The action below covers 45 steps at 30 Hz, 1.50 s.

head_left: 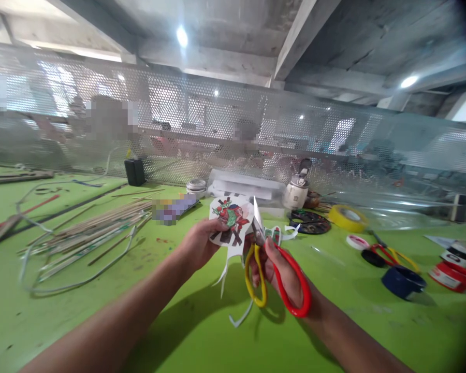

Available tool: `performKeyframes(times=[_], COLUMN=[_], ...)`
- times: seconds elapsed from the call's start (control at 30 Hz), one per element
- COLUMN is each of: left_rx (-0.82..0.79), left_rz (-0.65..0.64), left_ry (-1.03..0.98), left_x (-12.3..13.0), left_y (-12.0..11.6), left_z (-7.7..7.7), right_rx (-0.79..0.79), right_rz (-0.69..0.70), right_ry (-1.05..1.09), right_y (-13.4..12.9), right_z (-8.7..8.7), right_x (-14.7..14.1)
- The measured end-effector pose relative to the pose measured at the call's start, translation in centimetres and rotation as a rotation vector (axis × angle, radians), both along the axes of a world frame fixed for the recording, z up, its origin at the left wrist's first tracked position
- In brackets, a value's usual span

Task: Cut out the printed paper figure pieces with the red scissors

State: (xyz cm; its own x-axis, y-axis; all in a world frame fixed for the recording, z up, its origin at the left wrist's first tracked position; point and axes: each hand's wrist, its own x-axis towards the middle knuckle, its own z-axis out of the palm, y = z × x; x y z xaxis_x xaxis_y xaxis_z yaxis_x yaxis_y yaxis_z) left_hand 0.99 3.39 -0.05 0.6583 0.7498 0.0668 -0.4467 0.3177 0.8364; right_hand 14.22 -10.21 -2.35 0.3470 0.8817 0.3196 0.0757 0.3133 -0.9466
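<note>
Left grip [204,239]: pinching the paper cut-out [231,220] by its lower left edge, the thumb pressing on the red-and-green pictured face.
Right grip [281,269]: holding the scissors [259,234], whose yellow and red handles are standing apart.
Paper cut-out: hanging in the air above the green surface [202,344], between the hands, with thin white strips [225,269] trailing below.
Blades: pointing upward at the paper's right edge; whether they are touching it, I cannot tell.
Left side: thin sticks [89,230] are lying in a loose bundle, a pale cord [77,285] looping around them.
Right side: a yellow tape roll [347,217], a dark blue roll [403,282] and a red roll [452,275] are resting on the surface.
</note>
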Motion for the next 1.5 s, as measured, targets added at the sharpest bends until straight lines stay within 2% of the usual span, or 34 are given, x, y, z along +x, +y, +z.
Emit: performKeyframes(times=[0.23, 0.57, 0.73, 0.9, 1.03, 1.17, 1.37, 1.5], left_rx=[0.073, 0.073, 0.079, 0.130, 0.167, 0.182, 0.174, 0.196], left_rz=[-0.032, -0.054, -0.024, -0.065, -0.146, -0.246, -0.339, -0.384], left_ry=[0.008, 0.030, -0.003, 0.019, 0.055, 0.050, 0.106, 0.095], left_x=[-0.1, -0.1, -0.1, -0.2, -0.3, -0.1, 0.2, 0.2], left_y=[0.4, 0.1, 0.0, -0.3, -0.9, -1.6, -2.2, -2.1], left_z=[-0.6, 0.0, 0.2, 0.1, 0.2, 0.2, -0.4, -0.8], right_rx=[-0.110, -0.169, -0.149, -0.110, -0.060, -0.015, 0.125, 0.129], right_rz=[0.020, 0.012, 0.055, 0.040, -0.019, -0.070, -0.030, -0.083], right_ry=[0.012, 0.036, 0.086, 0.085, 0.078, 0.074, 0.138, 0.079], right_y=[-0.7, -0.4, 0.3, 0.0, -0.5, -0.7, -0.6, -0.7], right_z=[-0.4, -0.7, -0.4, 0.4, 0.8, 0.4, 0.4, 1.1], right_x=[0.2, 0.0, 0.3, 0.6, 0.7, 1.1, 0.9, 0.6])
